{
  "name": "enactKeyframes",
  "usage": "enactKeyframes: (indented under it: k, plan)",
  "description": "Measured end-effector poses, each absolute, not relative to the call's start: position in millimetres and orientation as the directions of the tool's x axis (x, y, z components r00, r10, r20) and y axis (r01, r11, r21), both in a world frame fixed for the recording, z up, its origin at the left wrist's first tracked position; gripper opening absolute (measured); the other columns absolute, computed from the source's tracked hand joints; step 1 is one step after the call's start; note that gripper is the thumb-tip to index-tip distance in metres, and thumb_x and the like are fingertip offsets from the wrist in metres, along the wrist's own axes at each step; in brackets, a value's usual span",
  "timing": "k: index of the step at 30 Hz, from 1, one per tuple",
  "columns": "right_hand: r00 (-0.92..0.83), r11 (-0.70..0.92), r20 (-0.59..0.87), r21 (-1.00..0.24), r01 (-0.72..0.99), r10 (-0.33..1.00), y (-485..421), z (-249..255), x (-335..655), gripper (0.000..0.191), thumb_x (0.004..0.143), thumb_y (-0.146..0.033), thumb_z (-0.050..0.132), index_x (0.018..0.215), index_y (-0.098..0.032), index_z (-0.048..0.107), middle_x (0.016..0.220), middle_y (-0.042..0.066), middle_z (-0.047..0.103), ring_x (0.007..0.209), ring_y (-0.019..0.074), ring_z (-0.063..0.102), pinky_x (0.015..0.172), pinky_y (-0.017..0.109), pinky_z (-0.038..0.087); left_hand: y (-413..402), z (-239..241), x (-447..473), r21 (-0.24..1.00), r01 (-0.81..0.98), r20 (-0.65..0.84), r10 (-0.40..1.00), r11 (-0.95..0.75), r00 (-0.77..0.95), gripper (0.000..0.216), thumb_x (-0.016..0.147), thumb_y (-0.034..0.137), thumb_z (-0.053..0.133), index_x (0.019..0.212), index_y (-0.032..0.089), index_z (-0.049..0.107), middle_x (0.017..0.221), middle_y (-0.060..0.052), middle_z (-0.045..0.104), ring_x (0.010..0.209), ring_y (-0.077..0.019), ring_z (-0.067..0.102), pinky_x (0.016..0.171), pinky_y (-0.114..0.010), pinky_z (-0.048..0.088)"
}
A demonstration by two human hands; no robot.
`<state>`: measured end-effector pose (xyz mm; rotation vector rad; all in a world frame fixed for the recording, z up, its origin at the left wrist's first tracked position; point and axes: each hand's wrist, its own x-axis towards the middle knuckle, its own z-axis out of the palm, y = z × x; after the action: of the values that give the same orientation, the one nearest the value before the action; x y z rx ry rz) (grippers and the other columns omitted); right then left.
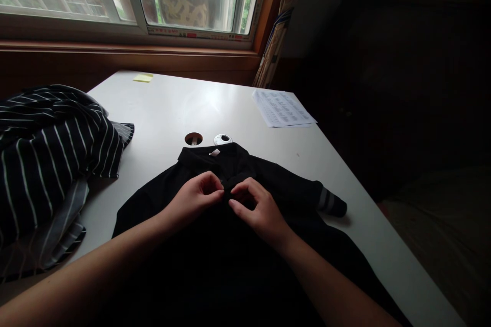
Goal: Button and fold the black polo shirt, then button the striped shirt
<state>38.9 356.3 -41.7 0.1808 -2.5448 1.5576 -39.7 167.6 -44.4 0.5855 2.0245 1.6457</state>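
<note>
A black collared shirt lies spread on the white table, its collar at the far end and a white label inside the neck. Grey stripes ring the cuff of the sleeve on the right. At the front opening below the collar, the thumb and index finger of my left hand pinch the shirt's edge. Just beside it, my right hand hovers over the same opening with thumb and index finger curved and a gap between them. Dark cloth hides any button there.
A bunched black-and-white striped garment is heaped on the left. Printed papers lie at the table's right edge, a yellow note at the back. Beyond the collar are a cable hole and its round cover.
</note>
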Motion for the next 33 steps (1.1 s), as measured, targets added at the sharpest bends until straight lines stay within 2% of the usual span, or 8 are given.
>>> enactKeyframes:
  k: [14, 21, 33]
  plan:
    - [-0.980, 0.476, 0.201, -0.862, -0.176, 0.002, 356.4, -45.2, 40.9, 0.015, 0.083, -0.026, 0.071, 0.097, -0.022, 0.067, 0.089, 0.001, 0.067, 0.079, 0.0159, 0.064, 0.072, 0.027, 0.051, 165.1, -40.8, -41.6, 0.992, -0.060, -0.119, 0.624, 0.115, -0.773, 0.021, 0.080, 0.033, 0.073, 0.085, 0.016, 0.061, 0.078, 0.001, 0.061, 0.072, -0.0126, 0.055, 0.065, -0.024, 0.042]
    - [-0.961, 0.544, 0.276, -0.805, -0.235, -0.006, 353.8, -45.5, 41.7, 0.014, 0.081, -0.017, 0.070, 0.093, -0.021, 0.066, 0.083, -0.001, 0.064, 0.075, 0.0142, 0.061, 0.069, 0.026, 0.048, 165.2, -39.4, -38.6, 0.989, 0.022, -0.077, 0.650, 0.143, -0.756, 0.020, 0.085, 0.035, 0.069, 0.090, 0.017, 0.061, 0.080, 0.000, 0.064, 0.076, -0.0148, 0.059, 0.071, -0.026, 0.045]
    - [-0.915, 0.628, 0.393, -0.691, -0.358, -0.089, 348.9, -44.8, 44.3, 0.016, 0.083, -0.010, 0.065, 0.095, -0.020, 0.063, 0.085, 0.001, 0.063, 0.078, 0.0163, 0.060, 0.073, 0.028, 0.048, 166.1, -44.0, -36.8, 0.967, 0.137, -0.025, 0.614, 0.215, -0.789, 0.019, 0.084, 0.034, 0.068, 0.087, 0.018, 0.060, 0.081, 0.000, 0.063, 0.076, -0.0156, 0.057, 0.068, -0.027, 0.044]
